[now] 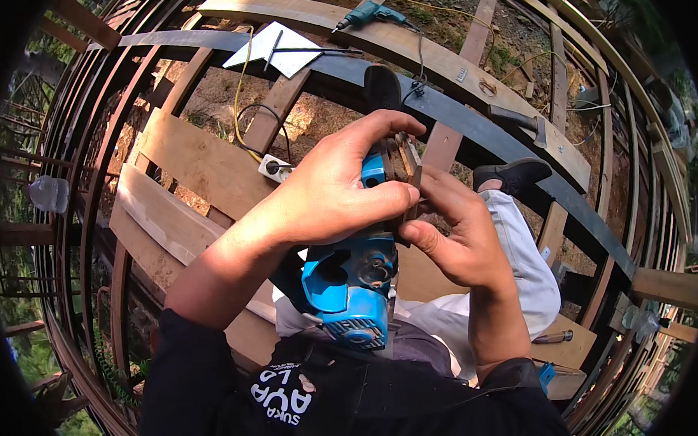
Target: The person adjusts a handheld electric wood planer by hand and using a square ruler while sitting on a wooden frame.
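Observation:
A blue power tool (344, 284) with a dark round opening and a vented end is held upright in front of my body, resting near my lap. My left hand (339, 179) is closed round its upper part, thumb and fingers along a thin brown and metal-edged flat side. From the other side, my right hand (463, 236) pinches that same flat side, its thumb near my left thumb. What lies between the fingers of both hands is mostly hidden, and the tool's exact kind is not clear.
Wooden planks and beams form an open frame over soil. Ahead lie a green drill (371, 16), a white board (283, 53) with dark strips, and a dark-handled bladed tool (516, 123). A white power strip (275, 168) and yellow cord (239, 98) are left of my hands. A wooden-handled tool (553, 337) lies right.

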Demonstrator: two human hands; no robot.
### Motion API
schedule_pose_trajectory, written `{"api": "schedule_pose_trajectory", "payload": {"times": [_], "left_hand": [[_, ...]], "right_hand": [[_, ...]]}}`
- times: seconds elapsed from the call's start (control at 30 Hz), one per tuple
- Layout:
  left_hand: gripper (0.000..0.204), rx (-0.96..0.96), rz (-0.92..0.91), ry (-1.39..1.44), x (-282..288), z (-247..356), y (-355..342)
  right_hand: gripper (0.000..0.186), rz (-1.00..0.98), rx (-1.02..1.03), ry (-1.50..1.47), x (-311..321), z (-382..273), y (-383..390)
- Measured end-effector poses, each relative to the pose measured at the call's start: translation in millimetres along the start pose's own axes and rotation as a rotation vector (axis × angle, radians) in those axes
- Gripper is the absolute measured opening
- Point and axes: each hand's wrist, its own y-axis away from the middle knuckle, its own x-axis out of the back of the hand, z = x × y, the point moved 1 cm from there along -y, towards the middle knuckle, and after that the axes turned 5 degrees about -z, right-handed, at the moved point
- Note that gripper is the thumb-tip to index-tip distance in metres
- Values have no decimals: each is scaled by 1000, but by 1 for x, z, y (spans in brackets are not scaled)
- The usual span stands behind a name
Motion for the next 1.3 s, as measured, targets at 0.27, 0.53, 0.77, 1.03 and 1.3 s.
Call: {"api": "schedule_pose_trajectory", "payload": {"times": [0.27, 0.53, 0.77, 1.03, 1.3], "left_hand": [[48, 90, -16, -216, -17, 6, -21], [50, 21, -231, 26, -27, -6, -33], [46, 6, -234, 69, -36, 10, -30], [42, 4, -250, -88, -34, 19, -22], [56, 70, -227, 112, -38, 16, -24]], "right_hand": [[52, 234, -182, 303, -6, -39, 1], [62, 373, -565, 516, -7, -48, 5], [56, 532, -461, 422, -14, -51, 18], [48, 588, -295, 466, -25, -49, 25], [54, 576, -293, 364, -19, -39, 25]]}}
